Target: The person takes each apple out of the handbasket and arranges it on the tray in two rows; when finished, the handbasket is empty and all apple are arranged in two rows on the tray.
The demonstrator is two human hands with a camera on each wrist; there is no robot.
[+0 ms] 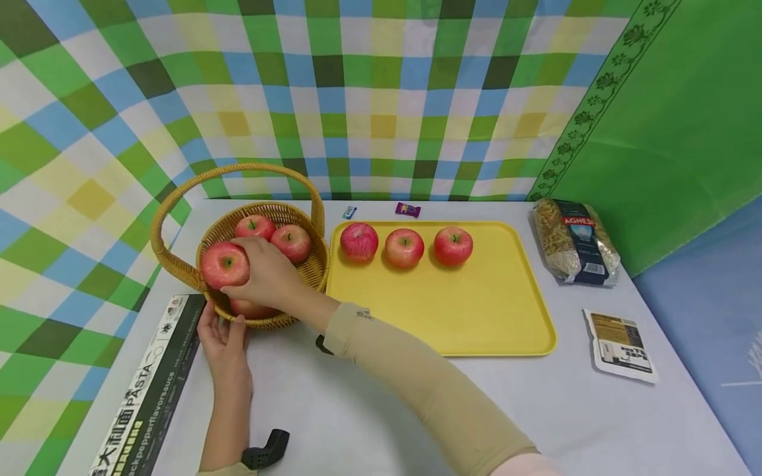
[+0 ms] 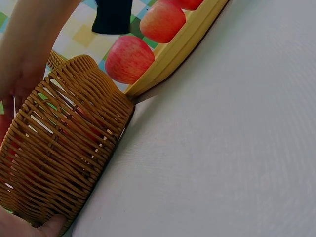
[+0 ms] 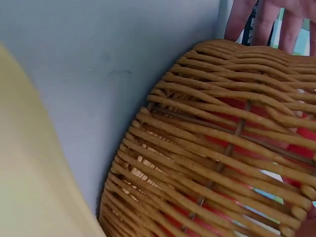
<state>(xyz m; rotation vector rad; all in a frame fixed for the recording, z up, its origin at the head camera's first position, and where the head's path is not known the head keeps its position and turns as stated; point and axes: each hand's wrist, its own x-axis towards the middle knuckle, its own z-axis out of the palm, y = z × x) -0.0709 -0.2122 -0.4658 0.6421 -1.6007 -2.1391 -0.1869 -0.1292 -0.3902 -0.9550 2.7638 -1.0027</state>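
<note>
My right hand (image 1: 268, 274) grips a red apple (image 1: 225, 266) over the left part of a wicker basket (image 1: 320, 261) with a tall hoop handle. Inside the basket sit other apples, two at the back (image 1: 292, 243) and one under my right hand, partly hidden. At the basket's near left side my left hand (image 1: 223, 340) touches the wicker; in the right wrist view its extended fingers (image 3: 266, 22) lie against the basket wall. To the right, a yellow tray (image 1: 446, 317) bears three apples (image 1: 404, 249) in a row along its back.
A long dark pasta box (image 1: 161, 387) lies left of the basket. Two small packets (image 1: 407, 209) lie behind the tray. On the right are a bag of pasta (image 1: 574, 241) and a flat pouch (image 1: 621, 346). Checked cloth (image 1: 381, 99) hangs behind the table.
</note>
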